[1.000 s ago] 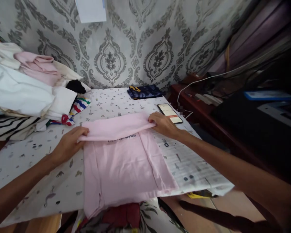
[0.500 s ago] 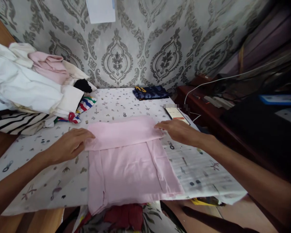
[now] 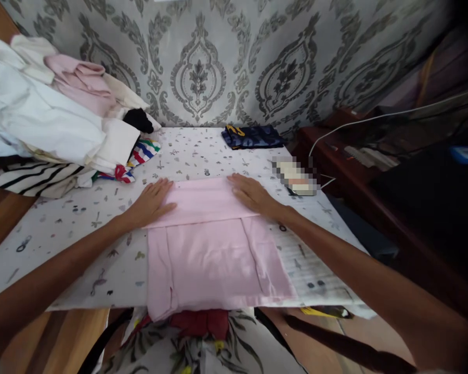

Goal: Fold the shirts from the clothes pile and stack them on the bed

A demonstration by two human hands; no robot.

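Note:
A light pink garment [image 3: 214,259] lies on the patterned tablecloth [image 3: 81,244] in front of me, its sides turned in and its far end folded over into a flat band. My left hand [image 3: 152,202] rests flat on the left end of that band, fingers stretched out. On the band's right end lies my right hand [image 3: 251,195], also flat with its fingers extended. Neither hand grips the cloth. The garment's near edge reaches the table's front edge, and one corner hangs slightly over it.
At the left is a heap of clothes [image 3: 62,109], white, pink and striped. A folded dark blue garment [image 3: 253,137] lies by the wall. A phone [image 3: 296,179], partly blurred out, is at the right edge. Beyond it, a white cable [image 3: 359,120] crosses a dark reddish-brown surface [image 3: 335,192].
Both hands have let go of the folded band's corners. They have moved inward and now lie flat on it. The view has tilted down slightly.

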